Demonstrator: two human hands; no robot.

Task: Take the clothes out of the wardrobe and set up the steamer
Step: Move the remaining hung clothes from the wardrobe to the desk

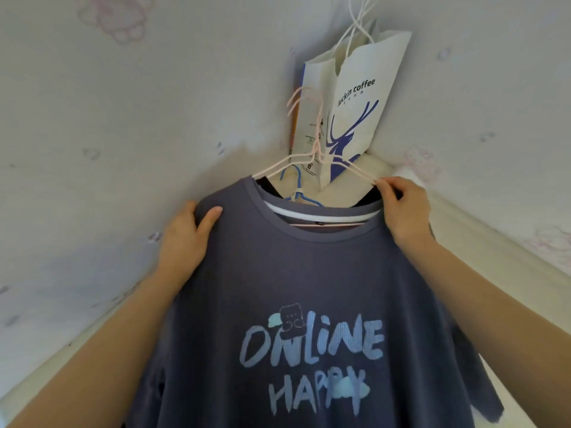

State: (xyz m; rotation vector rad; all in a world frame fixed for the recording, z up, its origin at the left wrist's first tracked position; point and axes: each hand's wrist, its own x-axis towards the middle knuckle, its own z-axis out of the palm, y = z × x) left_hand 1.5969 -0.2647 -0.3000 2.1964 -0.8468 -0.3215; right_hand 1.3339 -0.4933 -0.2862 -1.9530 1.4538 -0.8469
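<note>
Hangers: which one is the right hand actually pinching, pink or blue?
A pink wire hanger: the right hand pinches its arm at the T-shirt shoulder. The blue hanger hangs behind the collar, untouched.

A grey-blue T-shirt (309,288) carries "ONLINE HAPPY" in pale blue letters across its chest, while a white paper bag (367,97) behind reads "luckin coffee" above a blue deer emblem.

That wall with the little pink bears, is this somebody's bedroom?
Probably a bedroom corner at home: pale wallpaper with pink bear prints, a T-shirt on pink hangers, and a coffee-shop paper bag hanging above.
</note>
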